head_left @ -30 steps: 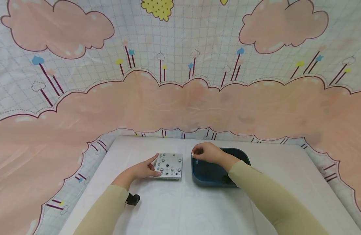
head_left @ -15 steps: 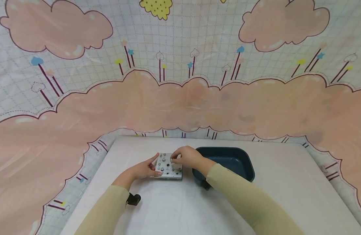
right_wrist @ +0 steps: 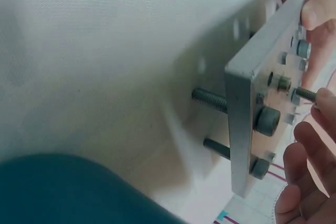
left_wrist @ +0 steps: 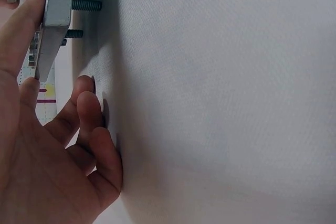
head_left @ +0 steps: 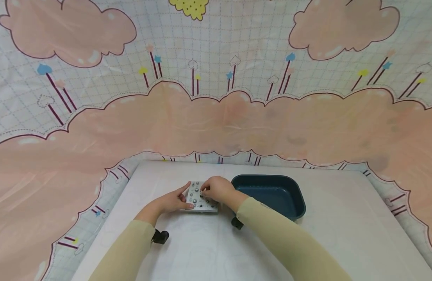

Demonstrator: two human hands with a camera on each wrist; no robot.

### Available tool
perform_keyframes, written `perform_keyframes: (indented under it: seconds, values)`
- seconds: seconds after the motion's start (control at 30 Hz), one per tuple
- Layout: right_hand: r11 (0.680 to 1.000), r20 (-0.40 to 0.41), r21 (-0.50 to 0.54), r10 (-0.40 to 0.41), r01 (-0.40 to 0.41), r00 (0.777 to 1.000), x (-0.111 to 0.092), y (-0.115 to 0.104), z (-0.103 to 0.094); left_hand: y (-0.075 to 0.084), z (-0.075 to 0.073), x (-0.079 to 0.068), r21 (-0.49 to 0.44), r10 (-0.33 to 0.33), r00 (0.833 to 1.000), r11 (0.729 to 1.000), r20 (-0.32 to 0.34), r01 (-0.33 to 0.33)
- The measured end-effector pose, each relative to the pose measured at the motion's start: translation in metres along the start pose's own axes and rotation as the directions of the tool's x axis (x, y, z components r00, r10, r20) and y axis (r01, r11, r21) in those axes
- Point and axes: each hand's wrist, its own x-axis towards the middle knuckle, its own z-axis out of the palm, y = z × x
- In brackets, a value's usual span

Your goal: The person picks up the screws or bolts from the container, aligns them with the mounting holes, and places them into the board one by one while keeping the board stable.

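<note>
A square metal plate (head_left: 198, 209) is studded with several socket-head bolts (right_wrist: 268, 121), whose threaded ends stick out of its underside. My left hand (head_left: 171, 201) grips the plate's left edge between thumb and forefinger. In the left wrist view that hand's other fingers (left_wrist: 90, 111) curl loosely beside the cloth, off the plate. Above the plate's top face, my right hand (head_left: 219, 190) pinches a small threaded screw (right_wrist: 306, 94) between thumb and fingertip. Its threaded end points at the plate, near the holes by the middle.
A dark blue rectangular tray (head_left: 265, 178) stands just right of the plate, partly behind the right forearm. White cloth (head_left: 202, 249) covers the table. A black wrist camera (head_left: 160, 236) shows under the left wrist, another black one (head_left: 237, 223) under the right. A patterned curtain (head_left: 216, 125) hangs behind.
My right hand has moved left from the tray's near-left rim to over the plate, carrying the screw, and then slightly further left. The left hand keeps its grip on the plate.
</note>
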Motion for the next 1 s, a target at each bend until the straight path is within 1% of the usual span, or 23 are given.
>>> perform_keyframes:
  seconds: [0.1,0.23,0.5,0.6,0.67,0.77,0.9,1.0]
  values:
    - [1.000,0.004,-0.014,0.003,-0.003,1.000,0.001,0.000,0.004,0.000,0.001,-0.001,-0.004,-0.005,1.000,1.000,0.003,0.005]
    - [0.998,0.007,-0.058,0.003,-0.003,1.000,-0.001,0.003,0.007,0.003,0.004,0.001,0.008,0.003,1.000,1.000,0.013,-0.003]
    - [0.990,0.011,-0.144,-0.005,0.006,1.000,-0.004,0.005,0.010,0.008,0.006,0.005,-0.003,0.025,0.999,1.000,0.027,-0.025]
    - [0.988,0.013,-0.156,-0.006,0.008,1.000,-0.005,0.007,0.011,0.009,0.007,0.005,-0.004,0.027,0.999,1.000,0.033,-0.026]
    - [0.990,0.013,-0.142,-0.003,0.005,1.000,-0.007,0.007,0.010,0.009,0.007,0.005,-0.006,0.027,0.999,1.000,0.037,-0.026]
    - [0.996,0.001,-0.087,0.009,-0.009,1.000,-0.011,0.007,0.007,0.006,0.006,0.004,-0.025,0.023,0.999,0.999,0.040,-0.022]
    - [1.000,-0.049,0.019,0.019,-0.018,0.999,-0.019,0.007,0.001,-0.002,0.006,0.002,-0.043,-0.003,1.000,0.999,0.021,0.004]
    - [0.994,-0.102,0.109,0.022,-0.011,0.995,-0.027,0.011,-0.004,-0.005,0.006,-0.004,-0.045,-0.014,1.000,0.999,-0.017,0.013]
